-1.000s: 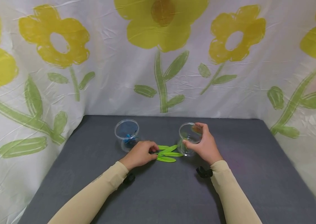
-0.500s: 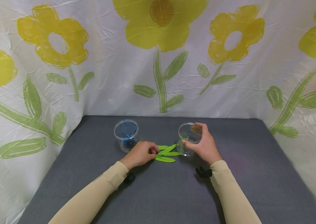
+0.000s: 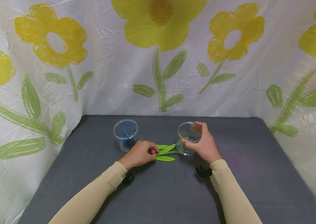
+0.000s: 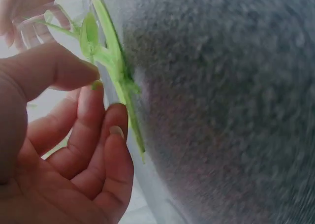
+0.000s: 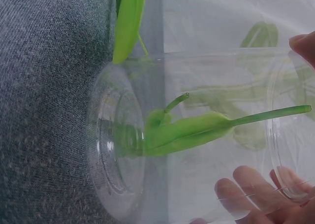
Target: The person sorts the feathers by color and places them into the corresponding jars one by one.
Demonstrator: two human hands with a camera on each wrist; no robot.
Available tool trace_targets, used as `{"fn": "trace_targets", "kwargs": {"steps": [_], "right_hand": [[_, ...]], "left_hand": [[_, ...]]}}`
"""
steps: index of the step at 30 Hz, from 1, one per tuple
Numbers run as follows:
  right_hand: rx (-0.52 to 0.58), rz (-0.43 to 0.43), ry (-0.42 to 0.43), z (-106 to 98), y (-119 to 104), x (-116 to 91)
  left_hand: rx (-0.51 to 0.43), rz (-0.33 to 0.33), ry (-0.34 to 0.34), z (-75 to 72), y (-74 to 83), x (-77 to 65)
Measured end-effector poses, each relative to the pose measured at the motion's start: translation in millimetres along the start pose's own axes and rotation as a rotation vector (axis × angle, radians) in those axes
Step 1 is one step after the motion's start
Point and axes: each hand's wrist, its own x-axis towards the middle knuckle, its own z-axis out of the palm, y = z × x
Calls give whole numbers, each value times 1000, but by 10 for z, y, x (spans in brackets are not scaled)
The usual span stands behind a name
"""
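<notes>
In the head view, my left hand (image 3: pixel 141 153) is low over a small bunch of artificial green leaves (image 3: pixel 167 158) on the table. The left wrist view shows its thumb and index fingertips pinching the stem of a green leaf (image 4: pixel 89 34); the other fingers are curled in. My right hand (image 3: pixel 204 146) holds a clear plastic cup (image 3: pixel 185 149) upright, its thumb at the near side and fingers round the far side. Through the cup wall in the right wrist view, a green leaf (image 5: pixel 192 131) with a long stem shows inside.
A second clear plastic cup (image 3: pixel 125 129) with blue pieces (image 3: pixel 127 138) in it stands behind my left hand. Grey cloth covers the table (image 3: pixel 163 193). A white curtain (image 3: pixel 104 77) with painted yellow flowers hangs along the back and sides.
The middle leaf in the bunch has turned from lying flat to nearly edge-on at my left fingertips. Both hands and the cups keep nearly the same places.
</notes>
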Motion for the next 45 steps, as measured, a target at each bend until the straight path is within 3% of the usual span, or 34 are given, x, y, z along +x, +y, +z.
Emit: {"fn": "trace_targets", "kwargs": {"steps": [7, 14, 17, 28, 35, 45], "right_hand": [[2, -1, 3, -1, -7, -2], [-1, -4, 5, -1, 10, 5], [-5, -1, 7, -6, 16, 6], [1, 1, 11, -5, -2, 9], [-4, -8, 10, -9, -7, 11], [7, -15, 26, 20, 1, 2]], "left_hand": [[-34, 20, 101, -107, 67, -71], [-140, 144, 270, -304, 284, -146], [-161, 176, 308, -386, 384, -161], [-171, 196, 450, -654, 568, -129], [-204, 237, 461, -707, 703, -61], [-94, 307, 389, -605, 810, 87]]}}
